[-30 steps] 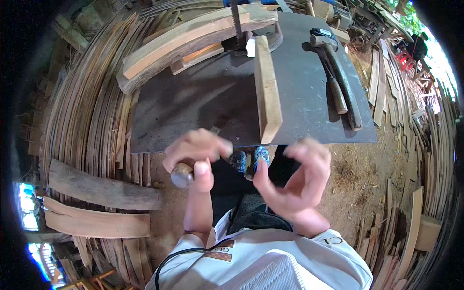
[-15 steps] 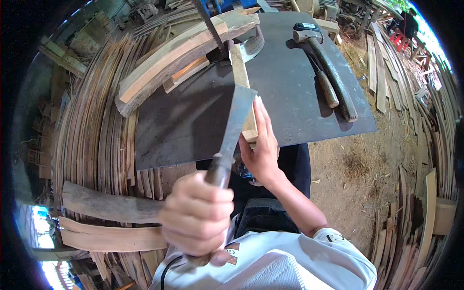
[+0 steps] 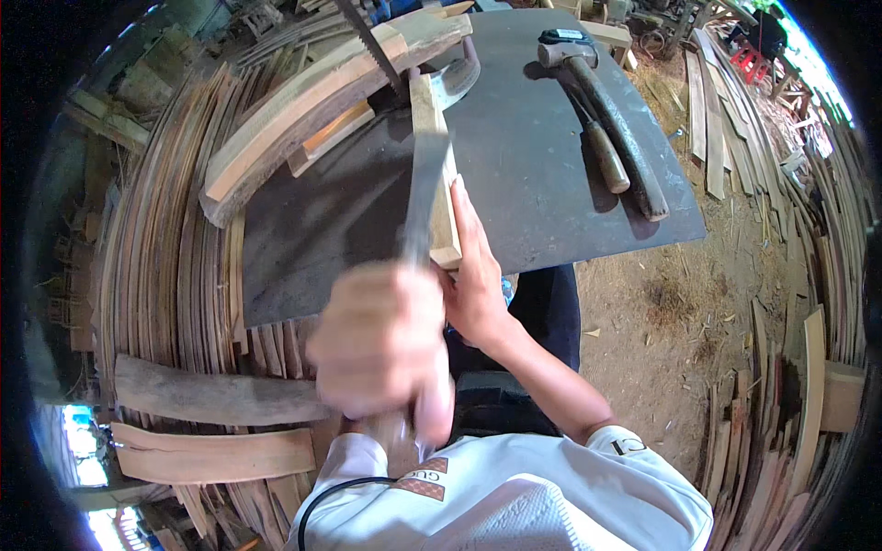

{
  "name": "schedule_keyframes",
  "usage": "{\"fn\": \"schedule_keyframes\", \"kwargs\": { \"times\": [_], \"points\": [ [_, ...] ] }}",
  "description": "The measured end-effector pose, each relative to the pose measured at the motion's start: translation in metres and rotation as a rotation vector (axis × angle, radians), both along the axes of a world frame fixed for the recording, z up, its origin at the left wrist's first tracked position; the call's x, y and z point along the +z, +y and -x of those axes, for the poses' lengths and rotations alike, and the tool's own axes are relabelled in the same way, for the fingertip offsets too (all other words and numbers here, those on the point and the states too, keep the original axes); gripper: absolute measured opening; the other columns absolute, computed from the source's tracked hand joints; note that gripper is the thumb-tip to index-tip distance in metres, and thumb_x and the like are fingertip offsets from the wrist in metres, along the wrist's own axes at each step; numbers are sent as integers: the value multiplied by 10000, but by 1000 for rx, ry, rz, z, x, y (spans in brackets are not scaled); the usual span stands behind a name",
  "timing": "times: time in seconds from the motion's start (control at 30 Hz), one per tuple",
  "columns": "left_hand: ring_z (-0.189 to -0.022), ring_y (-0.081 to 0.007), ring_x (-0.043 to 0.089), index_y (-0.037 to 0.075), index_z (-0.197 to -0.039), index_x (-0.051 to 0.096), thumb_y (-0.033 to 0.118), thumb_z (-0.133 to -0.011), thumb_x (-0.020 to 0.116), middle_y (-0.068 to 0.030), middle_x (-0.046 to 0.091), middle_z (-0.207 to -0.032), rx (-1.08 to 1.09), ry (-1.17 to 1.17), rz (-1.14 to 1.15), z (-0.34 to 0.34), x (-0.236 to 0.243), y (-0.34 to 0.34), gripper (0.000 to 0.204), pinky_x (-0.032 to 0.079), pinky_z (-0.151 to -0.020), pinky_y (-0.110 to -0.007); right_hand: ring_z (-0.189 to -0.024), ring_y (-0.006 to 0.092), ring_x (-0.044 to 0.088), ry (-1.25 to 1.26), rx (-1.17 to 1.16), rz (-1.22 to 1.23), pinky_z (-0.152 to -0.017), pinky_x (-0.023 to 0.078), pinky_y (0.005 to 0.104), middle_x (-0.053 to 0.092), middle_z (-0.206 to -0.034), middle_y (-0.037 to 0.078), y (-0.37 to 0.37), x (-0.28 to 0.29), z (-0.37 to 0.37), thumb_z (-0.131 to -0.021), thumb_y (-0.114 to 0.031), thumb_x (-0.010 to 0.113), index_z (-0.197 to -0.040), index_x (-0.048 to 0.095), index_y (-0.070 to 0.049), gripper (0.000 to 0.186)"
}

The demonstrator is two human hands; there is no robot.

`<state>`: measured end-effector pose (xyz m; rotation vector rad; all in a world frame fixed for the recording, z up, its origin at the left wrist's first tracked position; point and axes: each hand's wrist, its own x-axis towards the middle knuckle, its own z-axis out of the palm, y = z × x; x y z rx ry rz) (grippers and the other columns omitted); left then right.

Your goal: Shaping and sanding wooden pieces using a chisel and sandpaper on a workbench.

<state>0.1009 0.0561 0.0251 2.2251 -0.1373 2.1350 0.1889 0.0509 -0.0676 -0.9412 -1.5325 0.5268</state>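
Note:
My left hand (image 3: 377,340) is blurred and closed around the handle of a long flat metal blade (image 3: 424,193), whose far end lies over a narrow wooden board (image 3: 445,241) on the dark tabletop (image 3: 551,211). My right hand (image 3: 476,285) grips the near end of that board, its fingers stretched along the right side. Beyond the board are a saw blade (image 3: 377,46) and a curved metal piece (image 3: 459,83). A hammer (image 3: 625,147) and another wooden-handled tool (image 3: 606,161) lie to the right.
Long curved timbers (image 3: 303,110) rest across the table's back left. Stacked planks (image 3: 165,248) line the left, with more boards (image 3: 808,386) along the right. Wood scraps lie on the dirt floor (image 3: 643,340). A seated person (image 3: 767,37) is at the far top right near red chairs.
My left hand swung forward with the blade over the board, and my right hand took hold of the board's near end. Since half a second ago, the left hand moved slightly farther forward.

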Motion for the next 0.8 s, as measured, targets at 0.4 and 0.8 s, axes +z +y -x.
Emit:
{"fn": "schedule_keyframes", "kwargs": {
  "times": [0.4,0.8],
  "points": [
    [-431,-226,470,59,-602,411,87,-791,589,-53,499,-544,117,148,261,-5,25,9,261,459,-461,-358,-1418,461,299,73,73,115,-1159,300,451,289,-1523,293,-3,5,-10,-742,155,560,-1538,163,20,900],
    [-412,-137,456,103,-612,413,220,-874,599,12,461,-514,-33,-27,189,6,12,-5,342,406,-432,-284,-1396,474,331,5,-51,-18,-1150,313,460,301,-1507,313,3,-17,-4,-739,141,568,-1523,178,48,881]
  ]
}}
